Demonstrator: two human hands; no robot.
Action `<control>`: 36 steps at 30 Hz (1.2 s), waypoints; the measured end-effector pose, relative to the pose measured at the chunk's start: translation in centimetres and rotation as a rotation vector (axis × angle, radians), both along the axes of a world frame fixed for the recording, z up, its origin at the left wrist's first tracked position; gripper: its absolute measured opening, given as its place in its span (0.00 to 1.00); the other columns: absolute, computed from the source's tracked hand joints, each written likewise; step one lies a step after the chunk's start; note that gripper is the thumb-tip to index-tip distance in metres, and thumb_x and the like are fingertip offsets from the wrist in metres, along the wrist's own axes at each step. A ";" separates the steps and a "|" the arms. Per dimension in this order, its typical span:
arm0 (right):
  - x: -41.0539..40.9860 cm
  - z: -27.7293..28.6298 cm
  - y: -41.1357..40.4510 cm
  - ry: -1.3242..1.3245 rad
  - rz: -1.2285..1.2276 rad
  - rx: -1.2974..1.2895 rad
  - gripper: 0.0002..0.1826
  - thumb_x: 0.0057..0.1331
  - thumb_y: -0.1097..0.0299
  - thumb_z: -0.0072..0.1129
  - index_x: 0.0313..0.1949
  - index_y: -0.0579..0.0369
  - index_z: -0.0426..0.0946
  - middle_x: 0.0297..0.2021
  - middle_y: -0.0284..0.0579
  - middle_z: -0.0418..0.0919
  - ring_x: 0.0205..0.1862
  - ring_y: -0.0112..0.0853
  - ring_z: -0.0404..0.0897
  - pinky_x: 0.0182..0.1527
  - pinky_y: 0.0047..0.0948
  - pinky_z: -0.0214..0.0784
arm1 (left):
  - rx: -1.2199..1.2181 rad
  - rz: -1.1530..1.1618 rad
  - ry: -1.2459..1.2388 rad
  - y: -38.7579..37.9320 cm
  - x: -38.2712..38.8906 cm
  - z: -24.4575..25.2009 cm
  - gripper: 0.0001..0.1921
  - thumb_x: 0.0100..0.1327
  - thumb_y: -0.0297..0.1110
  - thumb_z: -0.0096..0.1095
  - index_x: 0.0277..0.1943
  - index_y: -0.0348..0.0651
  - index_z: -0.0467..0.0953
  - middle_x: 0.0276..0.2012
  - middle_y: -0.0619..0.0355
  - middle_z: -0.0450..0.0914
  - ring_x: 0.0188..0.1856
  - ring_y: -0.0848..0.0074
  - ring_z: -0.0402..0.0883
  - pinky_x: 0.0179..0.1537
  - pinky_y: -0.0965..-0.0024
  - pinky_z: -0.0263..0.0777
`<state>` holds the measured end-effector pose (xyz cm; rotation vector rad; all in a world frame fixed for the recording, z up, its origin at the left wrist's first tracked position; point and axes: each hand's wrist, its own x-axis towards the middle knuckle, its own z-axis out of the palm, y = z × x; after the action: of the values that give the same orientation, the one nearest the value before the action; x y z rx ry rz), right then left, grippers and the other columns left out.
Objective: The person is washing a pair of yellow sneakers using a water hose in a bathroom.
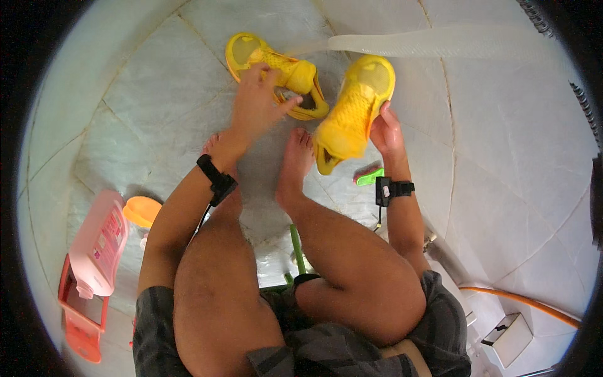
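Note:
My right hand [387,134] grips the side of a yellow shoe [351,110], holding it tilted with its toe pointing away from me. A second yellow shoe [297,75] lies on the grey tiled floor to the left, its dark inside showing through the collar. Over this second shoe is my left hand [259,106], blurred, with fingers apart and nothing held; whether it touches the shoe I cannot tell. A translucent hose [377,43] ends just beyond the two shoes. Below my right hand sits a small green brush with pinkish bristles [370,176].
At left are a pink plastic jug [101,240] with a label, an orange plastic scoop or bowl [142,210] and a red plastic frame [82,320]. My bare feet [299,151] rest near the shoes. An orange hose [523,301] and a white box [509,339] are at lower right.

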<state>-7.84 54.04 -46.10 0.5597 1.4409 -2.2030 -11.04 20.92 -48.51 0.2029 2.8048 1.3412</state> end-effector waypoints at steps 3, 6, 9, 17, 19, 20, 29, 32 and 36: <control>0.7 0.2 -1.3 -0.117 -0.248 -0.185 0.31 0.78 0.44 0.43 0.66 0.56 0.68 0.59 0.50 0.78 0.59 0.44 0.79 0.64 0.44 0.69 | -0.010 -0.157 0.066 0.8 0.2 -0.3 0.37 0.55 0.48 0.77 0.63 0.36 0.71 0.54 0.44 0.71 0.56 0.52 0.74 0.57 0.55 0.71; 0.7 -0.4 -1.2 -0.099 -0.197 -0.379 0.29 0.78 0.46 0.45 0.67 0.55 0.68 0.61 0.51 0.77 0.59 0.44 0.78 0.62 0.45 0.72 | -0.085 -0.143 0.100 1.7 -0.5 -1.0 0.39 0.52 0.46 0.79 0.63 0.37 0.69 0.52 0.46 0.71 0.54 0.54 0.76 0.53 0.57 0.73; 1.3 -1.1 -1.2 -0.199 -0.279 -0.361 0.28 0.77 0.48 0.48 0.66 0.54 0.68 0.58 0.51 0.78 0.57 0.43 0.79 0.59 0.45 0.75 | -0.100 -0.156 0.122 2.3 -1.0 -1.0 0.39 0.51 0.43 0.80 0.64 0.40 0.68 0.51 0.48 0.72 0.52 0.55 0.77 0.51 0.56 0.75; 0.7 0.8 -5.8 -0.312 -0.290 -0.547 0.27 0.76 0.52 0.51 0.65 0.58 0.68 0.54 0.50 0.78 0.54 0.40 0.78 0.58 0.41 0.72 | -0.363 -0.188 0.101 2.3 -0.9 -0.8 0.31 0.58 0.34 0.69 0.66 0.56 0.73 0.50 0.51 0.74 0.52 0.60 0.76 0.53 0.58 0.69; 0.6 1.4 -6.4 -0.327 -0.294 -0.572 0.27 0.76 0.53 0.52 0.64 0.59 0.68 0.53 0.50 0.78 0.53 0.39 0.78 0.58 0.39 0.72 | -0.328 -0.164 0.165 2.0 -0.6 -1.7 0.29 0.58 0.32 0.67 0.65 0.56 0.75 0.51 0.52 0.75 0.53 0.60 0.76 0.55 0.58 0.68; 0.4 1.5 -6.5 -0.330 -0.292 -0.585 0.26 0.76 0.54 0.53 0.64 0.60 0.68 0.52 0.49 0.78 0.53 0.39 0.77 0.58 0.39 0.71 | -0.290 -0.141 0.228 1.9 -0.7 -1.8 0.28 0.58 0.31 0.65 0.64 0.55 0.77 0.52 0.52 0.76 0.53 0.60 0.75 0.57 0.57 0.67; 0.0 1.5 -7.0 -0.335 -0.247 -0.762 0.32 0.73 0.47 0.54 0.68 0.54 0.64 0.47 0.51 0.79 0.46 0.44 0.79 0.49 0.43 0.78 | -0.061 -0.164 0.059 2.0 -1.3 0.8 0.21 0.60 0.36 0.67 0.56 0.40 0.79 0.55 0.54 0.77 0.57 0.57 0.74 0.60 0.53 0.66; -0.2 1.4 -6.8 -0.296 -0.188 -0.656 0.32 0.74 0.47 0.54 0.68 0.54 0.64 0.46 0.51 0.79 0.45 0.44 0.78 0.48 0.42 0.77 | -0.220 -0.029 0.097 2.7 -0.4 -0.3 0.22 0.60 0.36 0.66 0.58 0.41 0.78 0.57 0.53 0.76 0.58 0.57 0.74 0.61 0.51 0.64; -0.2 1.6 -7.0 -0.301 -0.210 -0.631 0.32 0.73 0.47 0.54 0.67 0.54 0.65 0.43 0.51 0.79 0.43 0.44 0.78 0.47 0.42 0.77 | -0.347 -0.075 0.053 2.1 0.0 -2.0 0.23 0.60 0.35 0.66 0.59 0.42 0.77 0.58 0.52 0.76 0.59 0.56 0.74 0.61 0.50 0.63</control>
<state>-8.02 47.00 -44.54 0.7869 0.5062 -2.4290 -11.07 23.05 -50.54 0.3322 2.9784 0.8267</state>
